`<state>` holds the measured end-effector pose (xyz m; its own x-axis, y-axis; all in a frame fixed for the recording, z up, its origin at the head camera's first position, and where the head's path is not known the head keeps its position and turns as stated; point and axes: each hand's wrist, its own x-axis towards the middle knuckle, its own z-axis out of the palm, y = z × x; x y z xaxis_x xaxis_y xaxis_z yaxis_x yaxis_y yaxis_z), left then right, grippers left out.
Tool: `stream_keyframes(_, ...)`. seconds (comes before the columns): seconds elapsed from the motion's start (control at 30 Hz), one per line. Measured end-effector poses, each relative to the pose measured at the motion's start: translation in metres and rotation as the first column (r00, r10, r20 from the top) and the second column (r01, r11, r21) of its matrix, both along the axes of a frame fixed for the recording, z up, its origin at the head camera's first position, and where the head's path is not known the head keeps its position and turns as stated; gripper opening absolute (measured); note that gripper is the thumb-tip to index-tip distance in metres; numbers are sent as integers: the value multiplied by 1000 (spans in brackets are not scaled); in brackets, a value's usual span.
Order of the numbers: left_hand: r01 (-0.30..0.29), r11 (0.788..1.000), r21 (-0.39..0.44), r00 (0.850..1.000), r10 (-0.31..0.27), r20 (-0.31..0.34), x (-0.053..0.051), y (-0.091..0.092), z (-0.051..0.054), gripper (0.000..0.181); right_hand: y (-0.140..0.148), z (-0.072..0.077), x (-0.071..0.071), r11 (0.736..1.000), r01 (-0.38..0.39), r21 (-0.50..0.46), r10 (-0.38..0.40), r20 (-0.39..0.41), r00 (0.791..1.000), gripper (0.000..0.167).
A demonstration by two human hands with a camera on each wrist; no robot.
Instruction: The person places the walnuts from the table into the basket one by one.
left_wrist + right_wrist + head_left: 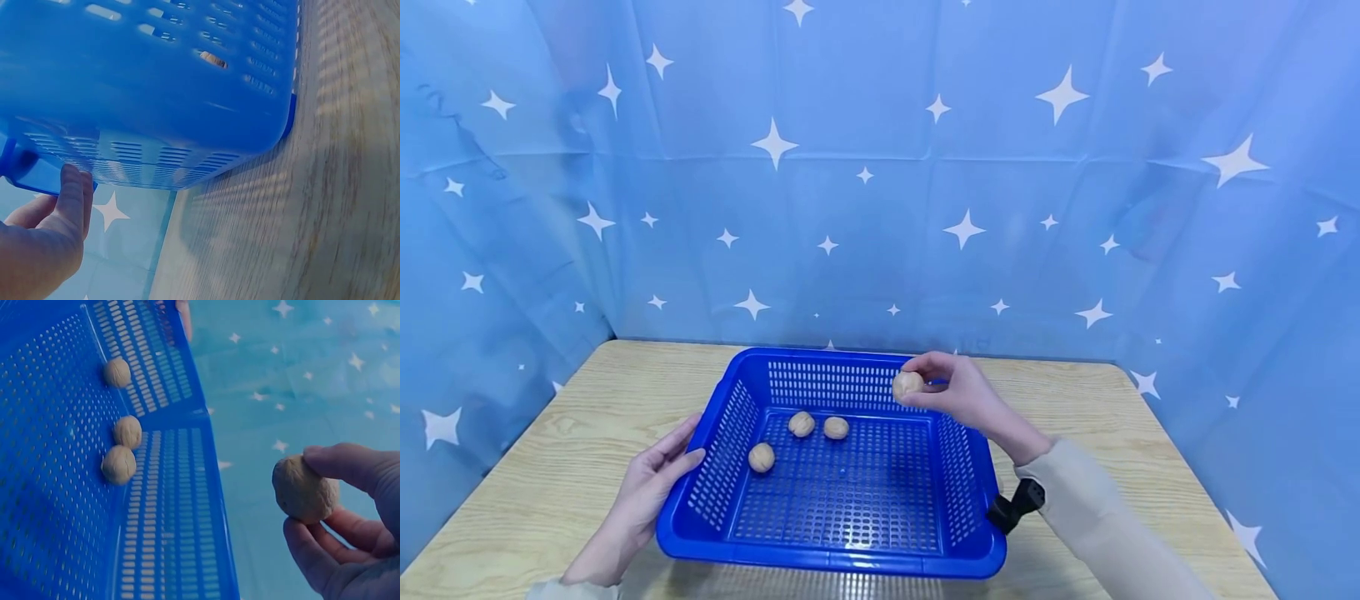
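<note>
A blue plastic basket [835, 565] with slotted walls stands on the table. My left hand [651, 492] grips its left rim, thumb on top and fingers on the outer side; the left wrist view shows the fingers against the rim. Above the basket's back right part, my right hand [955, 390] pinches a walnut [907, 385] between thumb and fingers, as the right wrist view also shows with the walnut [305, 489] close up. Inside the basket lie three more walnuts: one walnut [762, 457] near the left wall, and two, a walnut [802, 424] and a walnut [836, 428], farther back.
The basket rests on a light wood-grain table [1097, 433]. Behind and at both sides hangs a blue curtain [880, 200] with white stars. A black strap device [1017, 505] sits at the right wrist, close to the basket's right rim.
</note>
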<state>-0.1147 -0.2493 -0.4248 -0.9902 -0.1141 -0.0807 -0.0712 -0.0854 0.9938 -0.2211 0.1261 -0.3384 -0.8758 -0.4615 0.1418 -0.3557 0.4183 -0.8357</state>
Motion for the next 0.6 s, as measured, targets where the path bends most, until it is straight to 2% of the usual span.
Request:
stream_keyframes(0.27,4,1000,-12,1000,-4,19,1,0,1,59,-33,-1,-3,994,-112,15,113,-56,992,30)
stream_keyframes(0.6,22,1000,-7,1000,-22,7,0,-2,-1,61,-64,-11,-5,987,-158,14,158,26,987,29)
